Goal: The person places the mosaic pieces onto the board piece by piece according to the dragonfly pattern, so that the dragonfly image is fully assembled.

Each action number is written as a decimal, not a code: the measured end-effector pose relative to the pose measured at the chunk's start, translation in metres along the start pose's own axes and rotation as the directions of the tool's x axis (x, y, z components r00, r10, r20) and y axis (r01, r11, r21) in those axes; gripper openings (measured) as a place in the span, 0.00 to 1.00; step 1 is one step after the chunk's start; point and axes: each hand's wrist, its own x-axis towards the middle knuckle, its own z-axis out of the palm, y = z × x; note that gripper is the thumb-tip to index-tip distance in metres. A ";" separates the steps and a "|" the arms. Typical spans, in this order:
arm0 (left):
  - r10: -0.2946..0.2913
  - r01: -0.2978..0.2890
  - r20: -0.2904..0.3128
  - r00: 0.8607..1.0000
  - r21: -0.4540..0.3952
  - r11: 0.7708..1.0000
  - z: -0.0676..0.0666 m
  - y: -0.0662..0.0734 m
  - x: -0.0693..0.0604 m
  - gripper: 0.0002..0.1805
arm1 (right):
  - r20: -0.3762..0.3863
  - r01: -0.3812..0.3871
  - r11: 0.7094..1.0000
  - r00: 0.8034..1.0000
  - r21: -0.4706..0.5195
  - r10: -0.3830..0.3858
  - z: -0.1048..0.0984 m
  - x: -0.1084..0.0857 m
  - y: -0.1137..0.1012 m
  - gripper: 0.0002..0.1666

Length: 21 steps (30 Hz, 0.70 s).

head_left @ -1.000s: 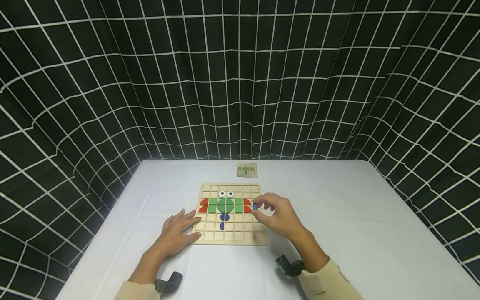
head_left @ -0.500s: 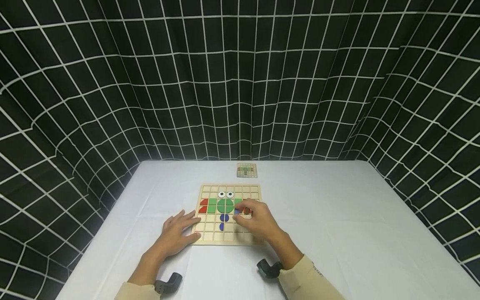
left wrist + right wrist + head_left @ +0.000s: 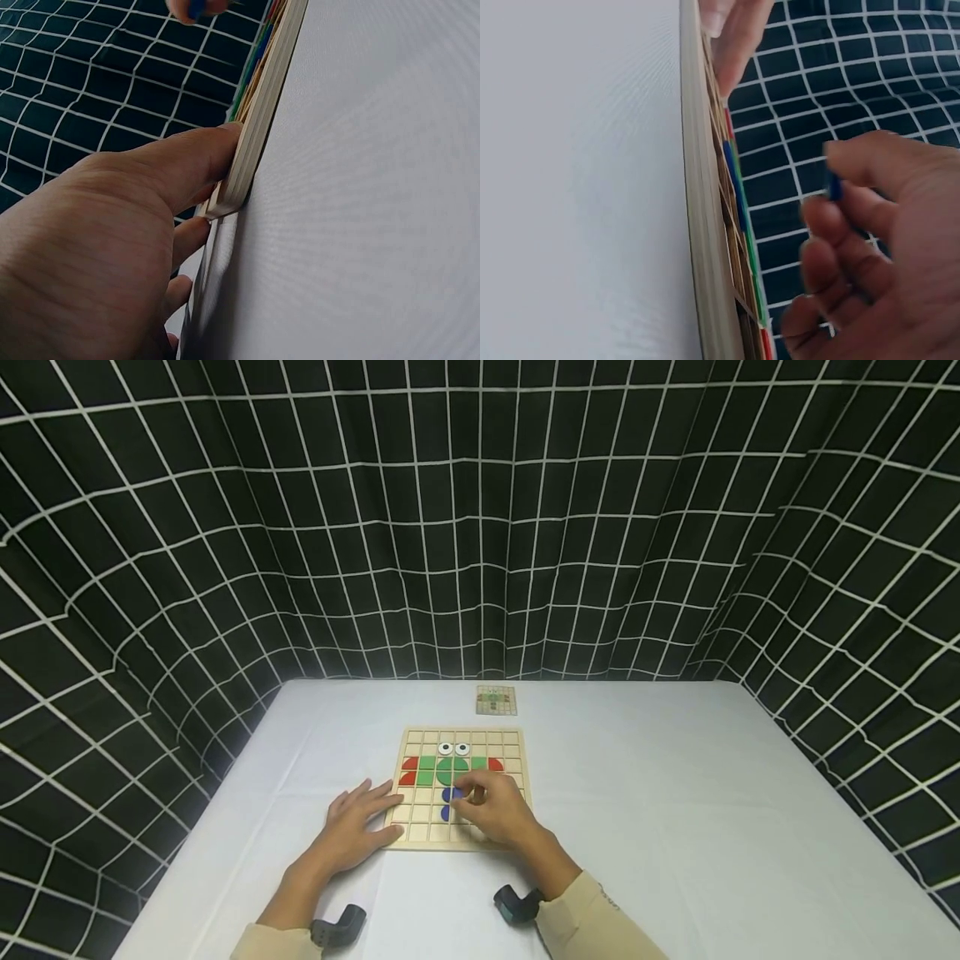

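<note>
A square wooden grid board (image 3: 420, 832) lies on the table, with red, green and blue flat pieces and two round eye pieces (image 3: 453, 749) set in its cells. My left hand (image 3: 352, 827) rests on the board's left edge, fingers spread; in the left wrist view the thumb (image 3: 202, 154) lies along the board's corner. Between right thumb and fingertips my right hand (image 3: 497, 808) pinches a small blue piece (image 3: 832, 184), held just above the board. Two blue pieces sit beneath the green circle (image 3: 446, 766). My right hand covers part of the board's right side.
A small pattern card (image 3: 496, 700) lies behind the board, printed with a similar coloured figure. White cloth covers the table (image 3: 637, 777). A black curtain with white grid lines (image 3: 480, 527) surrounds the back and sides.
My right hand has moved left across the board, from its right edge toward the blue pieces, carrying the blue piece. My left hand has stayed put.
</note>
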 end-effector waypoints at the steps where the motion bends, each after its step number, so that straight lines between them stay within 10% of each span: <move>1: 0.002 -0.002 0.000 1.000 0.001 1.000 0.000 0.000 0.000 0.28 | 0.010 -0.006 1.000 1.000 -0.010 0.006 0.001 0.000 0.002 0.12; 21: 0.008 -0.008 -0.006 1.000 -0.010 1.000 -0.001 0.001 0.000 0.28 | 0.092 -0.012 0.986 0.995 -0.164 0.028 0.012 -0.001 0.004 0.11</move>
